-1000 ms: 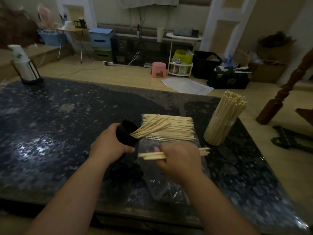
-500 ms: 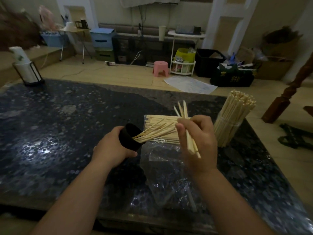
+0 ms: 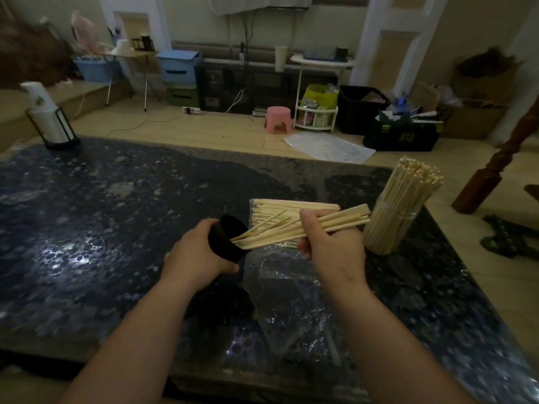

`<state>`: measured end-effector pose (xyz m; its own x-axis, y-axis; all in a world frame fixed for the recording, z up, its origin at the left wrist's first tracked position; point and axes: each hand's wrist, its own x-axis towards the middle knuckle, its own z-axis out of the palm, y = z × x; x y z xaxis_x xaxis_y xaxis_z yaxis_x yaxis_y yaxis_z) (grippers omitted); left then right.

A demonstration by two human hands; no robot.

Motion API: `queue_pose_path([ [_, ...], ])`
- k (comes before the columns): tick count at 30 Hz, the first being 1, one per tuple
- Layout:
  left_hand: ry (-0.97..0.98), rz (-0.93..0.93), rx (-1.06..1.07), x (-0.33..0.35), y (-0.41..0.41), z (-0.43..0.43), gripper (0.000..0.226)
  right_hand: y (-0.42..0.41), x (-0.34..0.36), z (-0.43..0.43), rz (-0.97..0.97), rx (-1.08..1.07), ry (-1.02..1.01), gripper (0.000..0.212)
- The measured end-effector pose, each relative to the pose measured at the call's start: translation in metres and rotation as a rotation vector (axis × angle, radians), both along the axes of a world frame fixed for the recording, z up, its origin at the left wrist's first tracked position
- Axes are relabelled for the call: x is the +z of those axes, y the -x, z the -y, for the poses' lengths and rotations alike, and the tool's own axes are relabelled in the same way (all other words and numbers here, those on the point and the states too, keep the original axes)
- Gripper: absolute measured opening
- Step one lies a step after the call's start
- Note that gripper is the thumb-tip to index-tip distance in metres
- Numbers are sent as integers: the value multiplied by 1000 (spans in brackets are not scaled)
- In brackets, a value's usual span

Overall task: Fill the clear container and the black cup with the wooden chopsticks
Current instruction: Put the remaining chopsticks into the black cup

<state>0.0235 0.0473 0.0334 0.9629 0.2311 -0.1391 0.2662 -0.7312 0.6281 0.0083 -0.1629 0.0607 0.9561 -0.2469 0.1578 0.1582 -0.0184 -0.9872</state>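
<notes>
My left hand point(image 3: 196, 256) grips the black cup point(image 3: 226, 241), tilted with its mouth toward the right and several chopsticks sticking out. My right hand point(image 3: 329, 243) holds a small bundle of wooden chopsticks point(image 3: 344, 221), their thin ends reaching into the cup's mouth. Behind both hands a flat pile of loose chopsticks point(image 3: 280, 207) lies on a clear plastic bag point(image 3: 285, 290). The clear container point(image 3: 390, 228) stands upright to the right, packed full of chopsticks.
The dark speckled table point(image 3: 102, 228) has a white bottle in a black wire holder point(image 3: 48, 121) at its far left corner. A wooden post point(image 3: 495, 167) stands beyond the right edge. Stool, bins and boxes clutter the floor behind.
My right hand lifted a bundle of chopsticks off the bag, turned it upright, then laid it level and pushed its tips into the tilted cup. My left hand kept holding the cup.
</notes>
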Motion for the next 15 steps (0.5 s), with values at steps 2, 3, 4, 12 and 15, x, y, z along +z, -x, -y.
queue_pose_path([
  [2, 13, -1, -6, 0, 0, 0, 98, -2, -3, 1, -17, -16, 51, 14],
  [3, 14, 1, -8, 0, 0, 0, 99, -3, -4, 1, -24, -31, 47, 13],
  [4, 14, 2, -9, 0, 0, 0, 100, -5, -4, 1, -37, -48, 26, 14],
  [12, 22, 7, -18, 2, 1, 2, 99, -12, -2, 7, -155, -91, -161, 21],
  [15, 16, 11, -19, 2, 1, 3, 98, -13, -4, 6, -177, -49, -17, 19],
])
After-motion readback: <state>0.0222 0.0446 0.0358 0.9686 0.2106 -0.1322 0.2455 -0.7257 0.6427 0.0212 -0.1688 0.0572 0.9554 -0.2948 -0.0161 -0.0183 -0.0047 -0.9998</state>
